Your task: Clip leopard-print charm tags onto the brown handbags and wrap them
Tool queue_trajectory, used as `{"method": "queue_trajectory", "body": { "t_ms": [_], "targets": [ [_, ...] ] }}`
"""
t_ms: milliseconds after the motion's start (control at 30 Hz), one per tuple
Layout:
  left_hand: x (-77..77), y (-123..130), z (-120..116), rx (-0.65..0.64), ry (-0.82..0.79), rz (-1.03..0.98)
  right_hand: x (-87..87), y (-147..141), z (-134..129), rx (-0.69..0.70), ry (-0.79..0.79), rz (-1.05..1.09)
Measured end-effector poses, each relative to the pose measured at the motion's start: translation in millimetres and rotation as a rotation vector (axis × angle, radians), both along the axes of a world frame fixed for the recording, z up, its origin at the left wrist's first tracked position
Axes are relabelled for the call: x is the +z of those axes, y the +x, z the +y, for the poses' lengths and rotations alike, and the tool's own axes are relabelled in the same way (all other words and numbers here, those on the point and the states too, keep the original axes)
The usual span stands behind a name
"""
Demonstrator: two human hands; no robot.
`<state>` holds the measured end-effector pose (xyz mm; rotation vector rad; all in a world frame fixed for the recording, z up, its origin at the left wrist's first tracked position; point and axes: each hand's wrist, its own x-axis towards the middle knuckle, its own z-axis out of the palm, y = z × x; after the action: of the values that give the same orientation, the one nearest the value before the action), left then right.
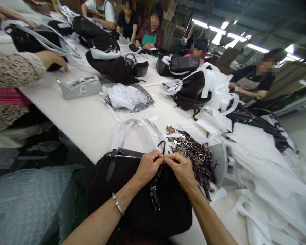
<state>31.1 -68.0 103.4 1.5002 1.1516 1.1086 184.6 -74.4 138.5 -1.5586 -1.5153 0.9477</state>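
Note:
A black handbag (pixel 132 204) stands in front of me at the table's edge, its two handles (pixel 129 127) wrapped in white material and standing up. At its top edge, my left hand (pixel 149 166) and my right hand (pixel 180 168) meet fingertip to fingertip, both closed in a pinch. A thin black strap (pixel 162 144) loops up above the fingertips. Below them a dark beaded bag charm (pixel 155 194) hangs against the bag's side. The exact spot being pinched is hidden by the fingers. More charms with metal rings (pixel 193 154) lie in a heap beyond my right hand.
Grey tape dispensers stand right (pixel 223 166) and far left (pixel 79 87). Plastic-wrapped goods (pixel 129 97), black bags (pixel 112 66) and white paper sheets (pixel 267 153) cover much of the table (pixel 66 115). A co-worker's sleeve (pixel 15 69) reaches in from the left; bubble wrap (pixel 28 200) lies below.

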Motion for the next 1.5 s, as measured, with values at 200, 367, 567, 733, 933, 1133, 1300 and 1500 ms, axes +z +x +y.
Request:
{"method": "queue_trajectory", "body": {
  "t_ms": [200, 367, 567, 733, 933, 1133, 1300, 1500],
  "targets": [
    [2.7, 0.1, -0.4, -0.017, -0.028, -0.009, -0.7, 2.5, 0.7, -0.027, -0.076, 0.05],
    [-2.5, 1.8, 1.0, -0.008, -0.01, 0.091, -12.6, -3.7, 1.9, -0.039, 0.088, -0.08],
    [-1.4, 1.5, 2.6, 0.021, 0.011, 0.208, -9.1, 9.6, 7.0, -0.017, -0.026, -0.023],
    [4.2, -15.8, -12.7, 0.065, 0.012, 0.533, 18.6, 8.7, -34.8, 0.047, 0.181, -0.216],
    [10.3, -13.0, -26.4, -0.08, -0.017, 0.757, 21.3, -35.4, -89.7, 0.364, -0.031, -0.839],
    [15.2, -10.7, -21.0, -0.099, -0.098, 0.672, 9.1, -38.5, -102.1, 0.372, -0.065, -0.777],
    [17.8, -4.7, -31.6, -0.098, -0.247, 0.449, 16.8, -27.3, -110.7, 0.335, 0.036, -0.584],
    [9.9, -2.6, -50.0, -0.079, -0.678, -0.352, 23.3, -25.3, -115.2, 0.405, 0.058, -0.613]
  ]
}}
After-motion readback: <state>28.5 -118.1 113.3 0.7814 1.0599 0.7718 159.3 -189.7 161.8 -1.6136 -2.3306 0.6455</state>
